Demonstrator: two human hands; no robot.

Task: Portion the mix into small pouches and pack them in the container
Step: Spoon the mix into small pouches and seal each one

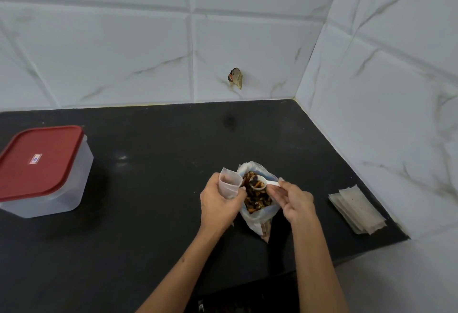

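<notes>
1. White marble-look tiles [138,47] closed off the corner behind a dark tabletop [153,188], and one tile had a chipped hole [235,80] low down.
2. My left hand [219,203] had its fingers [241,190] curled round a small clear pouch [229,182], holding it upright with the mouth open, just left of the big bag.
3. My right hand [292,199] pinched the handle of a white spoon [262,184], whose bowl carried a load of the mix [255,197] and hung over the open bag [257,196].
4. That bag stood on the tabletop between my two hands, its dark nut-and-fruit mix showing through the open top.
5. I judged the step in hand to be scooping a portion for this pouch; nothing seemed to lie in the pouch yet, though I could not tell for sure through the plastic.
6. The next move called for carrying the loaded spoon left across the short gap, keeping it level, and tipping it into the pouch mouth while my left hand kept that mouth wide.
7. A stack of flat spare pouches [357,209] lay well to the right near the wall.
8. Packing was not yet begun: the container [53,188] sat well to the left with its red lid [37,161] on.
</notes>
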